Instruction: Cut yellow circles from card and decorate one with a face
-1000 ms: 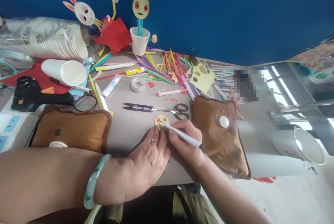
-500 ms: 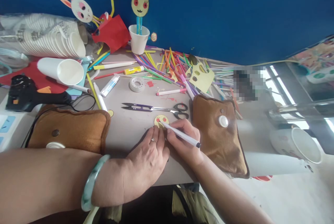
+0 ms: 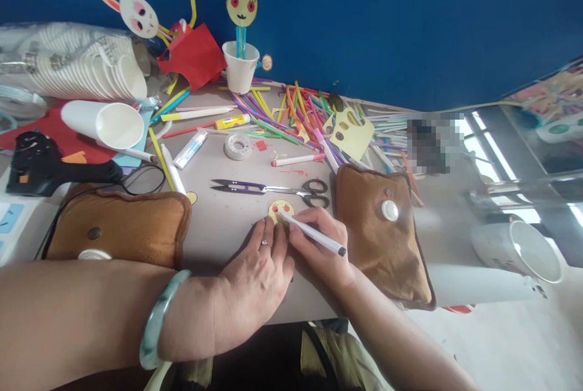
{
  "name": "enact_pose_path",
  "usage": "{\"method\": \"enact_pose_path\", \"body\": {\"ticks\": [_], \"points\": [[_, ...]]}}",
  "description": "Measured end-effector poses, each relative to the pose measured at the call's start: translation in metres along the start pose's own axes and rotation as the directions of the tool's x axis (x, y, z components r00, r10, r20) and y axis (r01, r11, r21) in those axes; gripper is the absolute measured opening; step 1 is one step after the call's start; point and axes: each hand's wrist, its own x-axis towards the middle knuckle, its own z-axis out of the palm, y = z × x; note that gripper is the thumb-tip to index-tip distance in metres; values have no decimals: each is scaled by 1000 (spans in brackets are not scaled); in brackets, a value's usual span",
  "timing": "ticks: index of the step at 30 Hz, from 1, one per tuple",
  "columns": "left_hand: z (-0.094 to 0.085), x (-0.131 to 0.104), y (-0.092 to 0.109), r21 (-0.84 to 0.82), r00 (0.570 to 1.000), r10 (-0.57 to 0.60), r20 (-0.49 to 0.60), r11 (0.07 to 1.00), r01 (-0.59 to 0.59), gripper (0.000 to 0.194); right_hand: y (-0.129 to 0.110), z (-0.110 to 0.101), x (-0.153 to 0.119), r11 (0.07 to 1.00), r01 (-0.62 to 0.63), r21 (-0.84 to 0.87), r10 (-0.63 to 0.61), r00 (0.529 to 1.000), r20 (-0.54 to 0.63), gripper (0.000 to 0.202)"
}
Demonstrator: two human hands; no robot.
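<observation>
My right hand is closed round a white felt-tip pen with a dark end, its tip touching a small round yellow paper face. Two red eye patches with lashes show on the face; its lower part is hidden under my fingers. My left hand lies flat, fingers stretched out, the fingertips pressing the paper's lower edge to the table. Just beyond the face lie thread snips and scissors with dark handles.
Brown cushioned pouches flank my hands. Behind are a tape roll, a glue stick, coloured pipe cleaners and a cup with a rabbit-faced figure. A black glue gun and paper cups are on the left.
The pen's rear end has shifted slightly left as my right hand moves a little over the face. My left hand stays in place; the whole view shifts slightly.
</observation>
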Motion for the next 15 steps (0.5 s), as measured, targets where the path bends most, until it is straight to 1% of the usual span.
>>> {"method": "enact_pose_path", "body": {"ticks": [7, 15], "points": [[-4, 1, 0, 36, 999, -10, -35, 999, 11, 59, 0, -1, 0, 1000, 19, 12, -19, 1000, 16, 6], [-2, 1, -1, 18, 1000, 12, 20, 1000, -12, 61, -2, 0, 0, 1000, 1, 14, -1, 1000, 23, 6]]}}
